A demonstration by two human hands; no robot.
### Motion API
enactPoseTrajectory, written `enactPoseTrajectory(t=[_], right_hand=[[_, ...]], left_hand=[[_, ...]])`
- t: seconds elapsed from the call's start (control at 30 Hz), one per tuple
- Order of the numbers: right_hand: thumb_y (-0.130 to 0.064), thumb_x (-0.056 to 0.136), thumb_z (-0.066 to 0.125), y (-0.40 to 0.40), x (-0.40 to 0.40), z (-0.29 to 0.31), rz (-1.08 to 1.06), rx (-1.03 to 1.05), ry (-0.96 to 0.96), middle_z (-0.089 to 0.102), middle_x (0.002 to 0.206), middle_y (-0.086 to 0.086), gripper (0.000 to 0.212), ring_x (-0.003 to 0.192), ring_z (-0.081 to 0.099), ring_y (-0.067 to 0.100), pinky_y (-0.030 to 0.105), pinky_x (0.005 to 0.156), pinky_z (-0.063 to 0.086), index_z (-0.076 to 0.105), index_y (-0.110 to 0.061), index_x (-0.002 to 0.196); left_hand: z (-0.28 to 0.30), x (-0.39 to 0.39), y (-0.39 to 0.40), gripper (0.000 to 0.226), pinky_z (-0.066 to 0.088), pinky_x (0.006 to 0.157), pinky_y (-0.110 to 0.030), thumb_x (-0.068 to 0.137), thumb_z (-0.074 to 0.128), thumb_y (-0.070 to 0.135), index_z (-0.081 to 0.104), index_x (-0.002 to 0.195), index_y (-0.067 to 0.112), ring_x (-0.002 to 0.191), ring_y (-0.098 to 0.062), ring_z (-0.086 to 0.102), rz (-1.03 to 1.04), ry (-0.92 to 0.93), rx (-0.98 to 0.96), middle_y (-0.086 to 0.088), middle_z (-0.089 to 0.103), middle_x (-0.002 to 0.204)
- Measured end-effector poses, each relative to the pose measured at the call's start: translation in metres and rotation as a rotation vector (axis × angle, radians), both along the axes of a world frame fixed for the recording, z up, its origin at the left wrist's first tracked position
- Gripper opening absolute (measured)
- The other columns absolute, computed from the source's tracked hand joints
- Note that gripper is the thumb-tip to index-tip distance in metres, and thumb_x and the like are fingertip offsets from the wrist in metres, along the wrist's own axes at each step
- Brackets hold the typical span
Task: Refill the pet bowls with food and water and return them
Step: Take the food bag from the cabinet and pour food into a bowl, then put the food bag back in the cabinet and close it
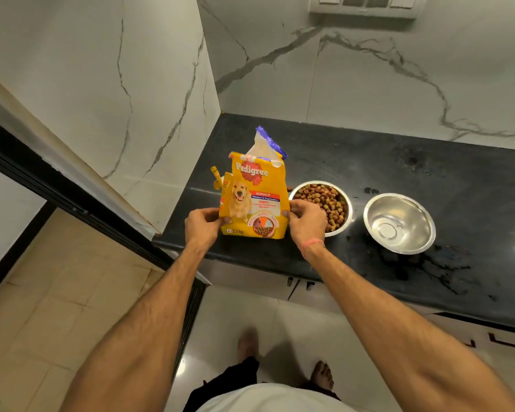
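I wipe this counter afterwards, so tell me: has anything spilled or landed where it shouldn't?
Yes. Stray kibble pieces lie on the black counter behind and between the filled bowl and the empty steel bowl. Dark wet-looking splotches spread in front of the empty bowl.

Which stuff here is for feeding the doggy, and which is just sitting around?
For the job:
- dog food bag, held upright by left hand and right hand
- bowl of kibble
- empty steel bowl

Just lying about:
- treat sticks
- spilled kibble bits
- wall switches
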State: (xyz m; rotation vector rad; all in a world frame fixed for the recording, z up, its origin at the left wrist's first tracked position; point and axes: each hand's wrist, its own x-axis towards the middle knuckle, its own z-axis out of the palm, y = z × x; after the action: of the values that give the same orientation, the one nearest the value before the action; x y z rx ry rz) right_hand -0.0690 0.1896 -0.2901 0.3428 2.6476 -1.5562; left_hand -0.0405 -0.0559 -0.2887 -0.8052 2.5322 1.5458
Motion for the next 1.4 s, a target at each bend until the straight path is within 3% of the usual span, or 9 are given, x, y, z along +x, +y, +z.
enactPoseTrajectory(t=[0.2,0.33,0.47,0.67,0.8,1.07,1.27,1.4], right_hand=[[-0.015,0.099,0.08,0.005,-0.002,0.02,0.003,-0.005,0.064,0.084,0.112,0.0,0.023,0.107,0.078,0.016,0.045,0.106,0.061,0.084,-0.016,0.122],[-0.013,0.099,0.078,0.014,-0.003,0.046,0.021,-0.046,0.17,0.084,0.112,0.0,0.022,0.1,0.078,0.01,0.039,0.1,0.064,0.084,-0.015,0.12],[-0.014,0.099,0.079,0.031,-0.008,0.083,0.001,-0.108,0.291,0.084,0.108,-0.004,0.019,0.085,0.073,-0.006,0.036,0.094,0.067,0.085,-0.018,0.117],[-0.014,0.095,0.083,0.05,-0.027,0.16,0.005,-0.162,0.461,0.085,0.103,-0.002,0.02,0.093,0.081,0.011,0.043,0.091,0.068,0.086,-0.016,0.115],[-0.016,0.094,0.084,0.06,-0.039,0.213,0.024,-0.17,0.565,0.084,0.1,-0.005,0.019,0.091,0.081,0.009,0.042,0.091,0.068,0.086,-0.019,0.113],[-0.019,0.103,0.076,0.063,-0.051,0.304,0.099,-0.2,0.731,0.083,0.108,-0.009,0.02,0.099,0.079,0.012,0.046,0.095,0.067,0.084,-0.022,0.12],[-0.017,0.101,0.077,0.061,-0.058,0.37,0.099,-0.209,0.819,0.084,0.11,-0.003,0.02,0.099,0.08,0.017,0.049,0.097,0.066,0.084,-0.017,0.12],[-0.013,0.101,0.077,0.061,-0.068,0.418,0.112,-0.232,0.847,0.083,0.112,0.002,0.021,0.099,0.081,0.02,0.049,0.094,0.067,0.083,-0.011,0.122]], left_hand=[[0.02,0.013,0.013,0.039,0.06,0.101,-0.038,0.089,0.09,0.02,0.08,0.125,0.009,0.103,-0.017,0.075,0.091,0.064,0.019,-0.008,0.082,0.117],[0.048,0.017,0.027,0.037,0.062,0.104,-0.049,0.09,0.089,0.02,0.081,0.123,0.007,0.107,-0.025,0.078,0.163,0.152,0.083,-0.01,0.083,0.114],[0.089,0.015,0.041,0.039,0.065,0.097,-0.043,0.089,0.09,0.03,0.082,0.123,0.011,0.097,-0.018,0.078,0.144,0.292,0.049,-0.007,0.083,0.112],[0.157,0.005,0.054,0.047,0.066,0.096,-0.045,0.088,0.092,0.03,0.08,0.126,0.006,0.103,-0.023,0.081,0.125,0.494,0.082,-0.01,0.083,0.114],[0.2,-0.002,0.065,0.03,0.067,0.094,-0.047,0.088,0.092,0.026,0.084,0.115,0.017,0.093,-0.019,0.084,0.168,0.572,0.161,-0.002,0.085,0.101],[0.281,-0.007,0.069,0.033,0.068,0.091,-0.045,0.091,0.09,0.025,0.084,0.121,0.015,0.088,-0.016,0.083,0.206,0.731,0.165,0.001,0.085,0.102],[0.34,-0.019,0.067,0.036,0.066,0.095,-0.054,0.093,0.087,0.023,0.081,0.126,0.011,0.097,-0.028,0.082,0.208,0.837,0.14,-0.007,0.084,0.111],[0.38,-0.038,0.062,0.035,0.067,0.092,-0.052,0.092,0.087,0.015,0.08,0.125,0.007,0.096,-0.03,0.082,0.19,0.916,0.18,-0.011,0.083,0.111]])
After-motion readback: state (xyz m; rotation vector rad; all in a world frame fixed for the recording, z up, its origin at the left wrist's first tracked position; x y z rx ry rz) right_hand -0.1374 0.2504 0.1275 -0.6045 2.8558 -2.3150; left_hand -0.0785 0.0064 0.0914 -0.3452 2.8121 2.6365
